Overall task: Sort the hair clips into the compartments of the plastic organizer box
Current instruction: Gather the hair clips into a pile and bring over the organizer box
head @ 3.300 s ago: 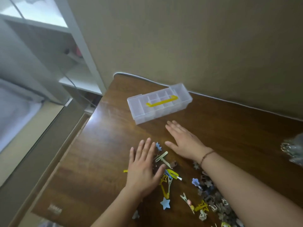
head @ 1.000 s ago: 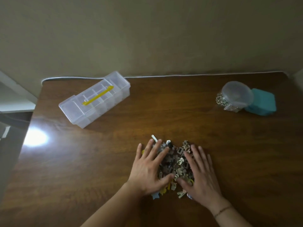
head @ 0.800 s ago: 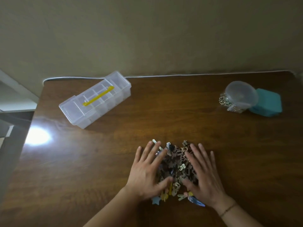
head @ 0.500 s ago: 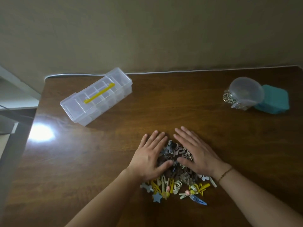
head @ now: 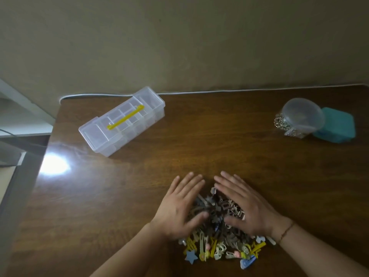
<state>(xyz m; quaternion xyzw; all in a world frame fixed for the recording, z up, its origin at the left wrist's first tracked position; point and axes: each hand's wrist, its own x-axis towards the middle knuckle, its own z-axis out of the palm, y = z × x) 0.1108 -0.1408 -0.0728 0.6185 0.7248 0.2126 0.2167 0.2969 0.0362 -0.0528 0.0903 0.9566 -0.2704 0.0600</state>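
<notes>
With fingers straight and spread, left hand (head: 180, 208) and right hand (head: 246, 209) lie flat on the clips (head: 218, 232), apparently corralling the heap on the table (head: 199, 148); neither grips anything. Box (head: 122, 121) sits closed, well apart, far left.

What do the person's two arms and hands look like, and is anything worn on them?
Both forearms are bare, with no sleeves in view. The right hand has a thin brownish cord bracelet at the wrist. The left hand shows no ring, watch or bracelet.
</notes>
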